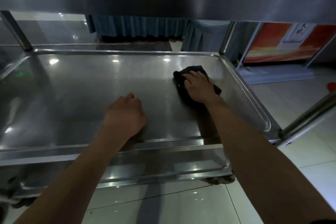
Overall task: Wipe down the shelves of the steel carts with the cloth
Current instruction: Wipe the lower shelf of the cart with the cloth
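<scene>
The right hand (198, 85) presses flat, fingers spread, on the cloth (181, 80); the left hand (125, 114), curled and holding nothing, rests on the shelf (81, 96) beside it.

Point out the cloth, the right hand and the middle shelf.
cloth (195, 69): head view, far edge beyond the fingers.
right hand (198, 86): head view, back of the hand.
middle shelf (81, 100): head view, bare steel surface left of centre.

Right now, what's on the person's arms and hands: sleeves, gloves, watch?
Both hands, left hand and right hand, are bare: no gloves, rings or watch visible. Forearms are uncovered up to the frame edge, with only a dark sliver at the bottom right corner, perhaps a sleeve edge.
</scene>
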